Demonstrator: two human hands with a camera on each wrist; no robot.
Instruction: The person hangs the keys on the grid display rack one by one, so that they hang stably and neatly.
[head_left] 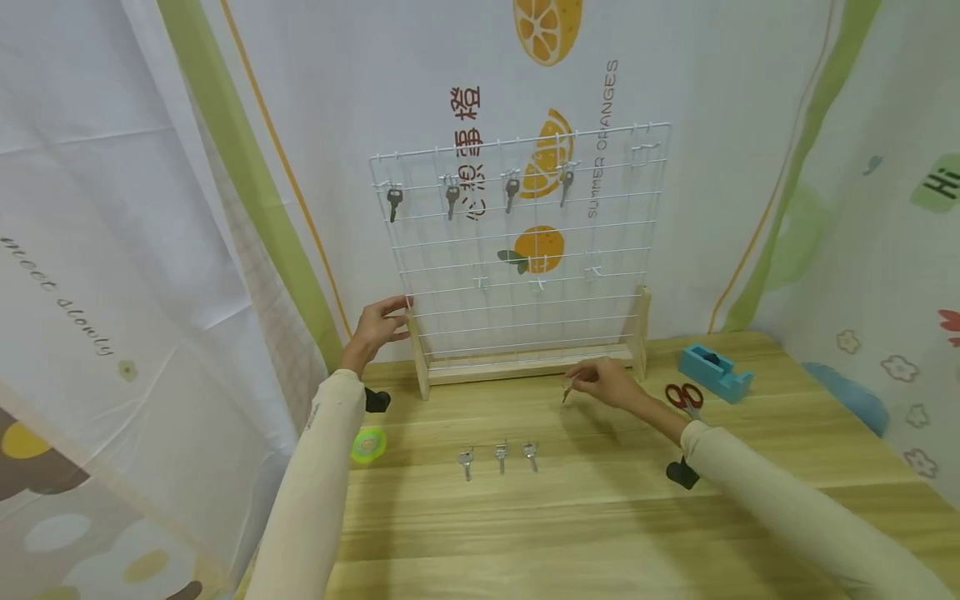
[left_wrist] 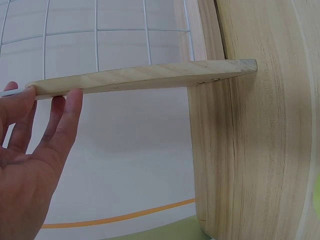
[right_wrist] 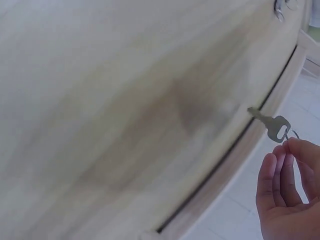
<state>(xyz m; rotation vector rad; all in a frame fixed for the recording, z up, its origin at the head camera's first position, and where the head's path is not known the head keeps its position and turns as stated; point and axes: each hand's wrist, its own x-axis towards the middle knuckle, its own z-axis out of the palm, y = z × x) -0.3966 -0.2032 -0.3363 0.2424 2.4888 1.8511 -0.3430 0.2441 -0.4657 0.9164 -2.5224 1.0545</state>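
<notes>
My left hand (head_left: 378, 327) grips the top of the left wooden post (left_wrist: 140, 77) of a white wire grid rack, thumb and fingers on either side of it. The rack's wooden base (head_left: 525, 365) stands on the table. Over the table just in front of the base, my right hand (head_left: 609, 383) pinches a small metal ring with a key (right_wrist: 275, 127) hanging from it. Several keys, among them one at the far left (head_left: 394, 200), hang from hooks along the grid's upper part. Three silver keys, the middle one (head_left: 501, 454) included, lie in a row on the table.
White hooks, one of them in the middle (head_left: 537, 284), sit lower on the grid without keys. Right of the rack are a blue tape dispenser (head_left: 712, 371) and red-handled scissors (head_left: 684, 397). A yellow-green tape roll (head_left: 368, 445) lies at left. Printed curtains surround the table.
</notes>
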